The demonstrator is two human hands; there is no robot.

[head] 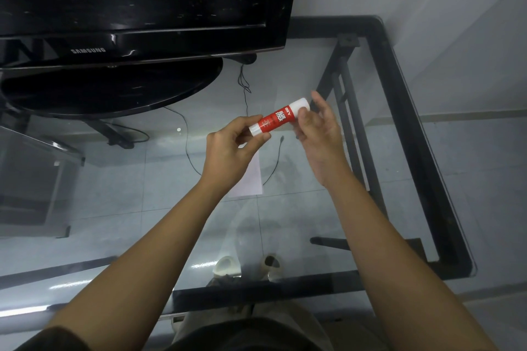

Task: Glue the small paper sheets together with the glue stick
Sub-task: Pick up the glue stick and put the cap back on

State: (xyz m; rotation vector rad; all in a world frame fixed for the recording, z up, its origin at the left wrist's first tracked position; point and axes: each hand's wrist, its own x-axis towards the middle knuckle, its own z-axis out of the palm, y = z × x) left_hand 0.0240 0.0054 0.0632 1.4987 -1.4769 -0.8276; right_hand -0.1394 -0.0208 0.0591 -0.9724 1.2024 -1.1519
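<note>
A red and white glue stick [278, 118] hangs above the glass table, lying slantwise with its white cap up to the right. My left hand [232, 148] pinches its lower white end between thumb and fingers. My right hand [320, 131] touches the cap end with thumb and fingertips, the other fingers spread. The cap is on. A small pale paper sheet [251, 177] lies flat on the glass under my left hand, partly hidden by it.
A black television [137, 6] on a round black stand [114, 88] fills the back left. The glass table's black frame [405, 111] runs along the right and near edges. Thin cables [188, 148] show through the glass, and slippers [248, 266] on the floor.
</note>
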